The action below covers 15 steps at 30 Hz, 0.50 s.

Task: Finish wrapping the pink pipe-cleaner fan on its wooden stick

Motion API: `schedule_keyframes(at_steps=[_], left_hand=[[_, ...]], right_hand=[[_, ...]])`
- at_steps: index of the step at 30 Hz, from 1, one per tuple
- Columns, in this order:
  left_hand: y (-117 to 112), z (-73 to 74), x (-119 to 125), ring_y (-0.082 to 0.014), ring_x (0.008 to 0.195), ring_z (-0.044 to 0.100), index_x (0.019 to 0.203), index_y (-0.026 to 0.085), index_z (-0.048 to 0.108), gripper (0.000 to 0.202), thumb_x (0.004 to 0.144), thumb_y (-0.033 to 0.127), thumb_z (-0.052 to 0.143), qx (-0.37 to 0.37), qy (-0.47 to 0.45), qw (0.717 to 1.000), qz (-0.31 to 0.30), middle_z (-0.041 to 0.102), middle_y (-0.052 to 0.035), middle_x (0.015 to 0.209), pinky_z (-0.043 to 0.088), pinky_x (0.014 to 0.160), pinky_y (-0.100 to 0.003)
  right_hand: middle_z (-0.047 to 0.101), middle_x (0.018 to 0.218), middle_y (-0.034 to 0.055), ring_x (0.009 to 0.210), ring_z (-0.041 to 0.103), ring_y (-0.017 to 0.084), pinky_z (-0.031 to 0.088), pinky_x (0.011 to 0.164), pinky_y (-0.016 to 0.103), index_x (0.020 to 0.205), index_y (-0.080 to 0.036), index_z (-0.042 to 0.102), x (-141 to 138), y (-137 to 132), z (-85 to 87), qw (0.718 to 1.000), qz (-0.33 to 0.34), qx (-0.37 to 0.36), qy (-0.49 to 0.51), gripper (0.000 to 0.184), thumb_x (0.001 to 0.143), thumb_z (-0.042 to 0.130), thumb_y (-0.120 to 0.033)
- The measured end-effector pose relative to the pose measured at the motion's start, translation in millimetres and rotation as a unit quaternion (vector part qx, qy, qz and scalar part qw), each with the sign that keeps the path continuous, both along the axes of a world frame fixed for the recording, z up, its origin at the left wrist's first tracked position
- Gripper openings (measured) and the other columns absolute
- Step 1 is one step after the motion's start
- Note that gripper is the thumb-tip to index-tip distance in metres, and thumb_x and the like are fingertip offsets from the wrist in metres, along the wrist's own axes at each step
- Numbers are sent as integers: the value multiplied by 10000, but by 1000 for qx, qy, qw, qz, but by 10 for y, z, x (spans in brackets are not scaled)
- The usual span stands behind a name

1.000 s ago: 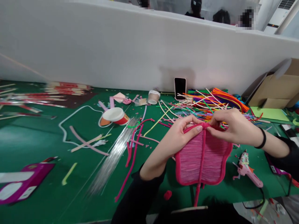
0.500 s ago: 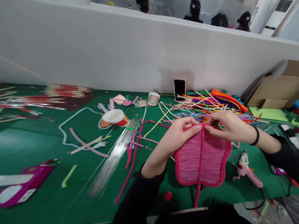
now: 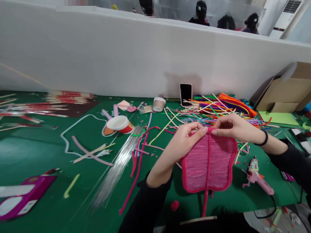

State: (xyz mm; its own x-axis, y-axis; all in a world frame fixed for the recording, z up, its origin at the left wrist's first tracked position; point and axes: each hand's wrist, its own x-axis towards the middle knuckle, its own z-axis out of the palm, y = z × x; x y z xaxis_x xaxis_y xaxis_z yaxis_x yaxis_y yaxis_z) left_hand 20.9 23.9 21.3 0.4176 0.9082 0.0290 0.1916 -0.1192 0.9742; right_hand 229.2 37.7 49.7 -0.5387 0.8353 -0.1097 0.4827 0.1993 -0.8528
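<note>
A pink fan-shaped panel (image 3: pixel 196 168), made of rows of fuzzy pipe cleaners with a darker pink rim, hangs upright between my hands above the table. A thick pink stem runs down its middle and sticks out below. My left hand (image 3: pixel 186 139) pinches the top edge just left of the stem. At the same edge, right of the stem, my right hand (image 3: pixel 230 129) pinches with thumb and forefinger. Below the panel a small red-pink fuzzy ball (image 3: pixel 175 205) lies on the table. To its right rests a pink glue gun (image 3: pixel 259 179).
Behind my hands lies a heap of coloured pipe cleaners (image 3: pixel 225 106), with a phone (image 3: pixel 186 94) leaning by the wall. Farther left are a paper cup (image 3: pixel 119 124), clear thin rods (image 3: pixel 119 165) and a purple package (image 3: pixel 29 197). A cardboard box (image 3: pixel 284 90) stands at the right.
The panel has turned slightly, its right side shifting left. My right hand has moved a little up and left along the top edge; my left hand stays nearly in place.
</note>
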Motion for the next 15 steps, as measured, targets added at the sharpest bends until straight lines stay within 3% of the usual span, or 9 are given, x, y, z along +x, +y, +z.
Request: schedule_keyframes(at_steps=[4,6,8,10,13,15], left_hand=[[98,-58,-12,-131,666,548,725,166,609,348,892,471,620,-6,-24,999,-21,601,12,714,437,635,-244],[169,-96,-24,-153,758,618,802,167,661,306,890,459,639,8,-28,999,-38,671,-10,803,481,713,-261],[243,-124,-36,-185,894,660,912,173,710,277,882,444,662,32,-13,999,-39,728,-44,945,498,815,-290],[319,-145,-58,-205,940,663,948,167,728,296,869,448,677,42,13,998,-32,741,-68,994,492,857,-314],[430,-188,-122,-202,877,643,914,150,711,338,871,481,658,30,41,997,-59,721,-68,931,482,814,-317],[493,-241,-178,-187,870,621,924,153,689,346,889,493,635,31,35,995,-93,693,-54,930,467,800,-299]], right_hand=[[663,677,15,605,549,120,407,592,266,724,-168,667,-71,-40,-38,986,-53,147,-65,277,860,642,-407],[690,719,30,632,562,133,404,627,281,785,-165,705,-90,-57,-66,976,-70,181,-97,242,880,626,-373],[718,779,34,664,589,142,428,643,281,881,-173,734,-76,-67,-105,992,-70,95,-52,298,908,604,-440],[739,854,50,717,633,156,485,663,282,964,-181,742,-32,-82,-171,991,-79,-77,77,433,925,549,-566],[751,988,94,862,693,181,558,752,292,1046,-180,737,44,-151,-353,911,-126,-286,270,579,922,475,-681],[748,1035,89,925,704,177,568,803,277,1069,-198,731,60,-227,-532,876,-161,-320,324,543,913,511,-670]])
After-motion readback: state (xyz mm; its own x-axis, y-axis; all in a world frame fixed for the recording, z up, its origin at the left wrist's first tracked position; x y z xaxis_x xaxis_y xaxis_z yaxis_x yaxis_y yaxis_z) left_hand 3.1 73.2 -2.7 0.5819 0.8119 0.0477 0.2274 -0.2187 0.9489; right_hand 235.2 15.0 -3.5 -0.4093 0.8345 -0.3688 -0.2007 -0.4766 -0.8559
